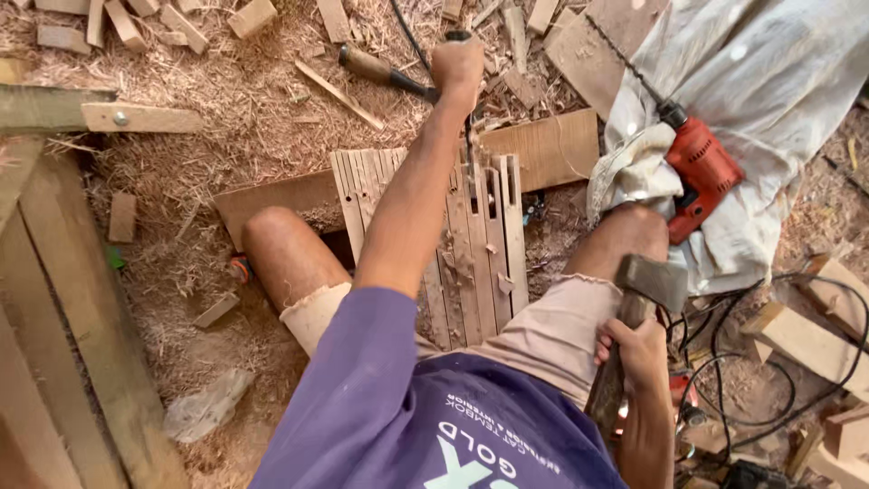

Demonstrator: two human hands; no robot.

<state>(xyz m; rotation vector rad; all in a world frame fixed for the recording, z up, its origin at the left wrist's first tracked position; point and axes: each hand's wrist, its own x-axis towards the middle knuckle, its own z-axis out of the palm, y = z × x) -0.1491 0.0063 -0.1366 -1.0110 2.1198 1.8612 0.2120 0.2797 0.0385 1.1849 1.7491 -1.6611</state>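
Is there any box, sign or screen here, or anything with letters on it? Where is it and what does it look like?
No boxes, signs or screens show.
Printed shirt: worn by the person, bottom middle; purple cloth with white lettering and a teal shape.
Clear plastic wrapper: crumpled on the sawdust, lower left; see-through, too blurred to tell any print.

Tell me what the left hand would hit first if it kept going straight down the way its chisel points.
Most likely the slotted wooden board under the chisel held by the left hand, though depth is unclear.
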